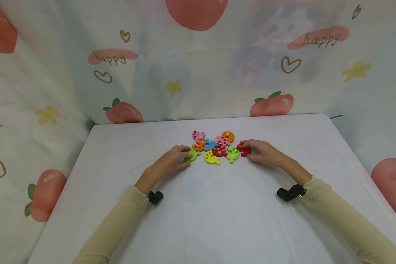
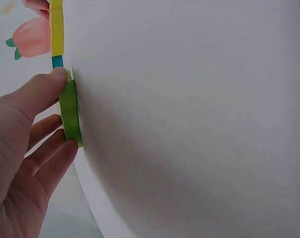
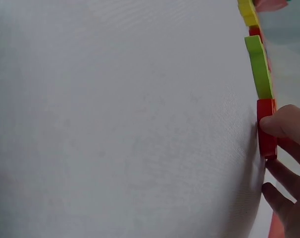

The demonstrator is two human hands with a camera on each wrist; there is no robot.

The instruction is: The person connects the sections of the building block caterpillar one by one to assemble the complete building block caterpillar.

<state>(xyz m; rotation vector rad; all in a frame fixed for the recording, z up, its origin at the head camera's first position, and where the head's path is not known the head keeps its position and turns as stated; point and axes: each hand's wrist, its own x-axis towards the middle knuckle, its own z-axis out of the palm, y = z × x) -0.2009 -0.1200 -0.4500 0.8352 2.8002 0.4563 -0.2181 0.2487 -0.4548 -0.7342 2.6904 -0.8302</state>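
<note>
In the head view, my left hand (image 1: 169,162) is at the left end of a cluster of flat, brightly coloured number puzzle pieces. Its thumb and fingers pinch a light green piece (image 1: 194,157); the left wrist view shows this green piece (image 2: 70,111) edge-on, the thumb on its near end. At the cluster's right end, my right hand (image 1: 266,153) pinches a red piece (image 1: 244,150). Seen from the right wrist, the thumb presses the side of the red piece (image 3: 267,143), beside a green one (image 3: 260,69). Fingers partly cover both held pieces.
Between the hands lie a yellow piece (image 1: 214,160), a dark red one (image 1: 219,152), a striped green one (image 1: 232,157), a blue one (image 1: 208,147), plus orange and pink ones behind. All are on a white-covered table (image 1: 198,212). A printed curtain (image 1: 211,73) hangs behind the far edge.
</note>
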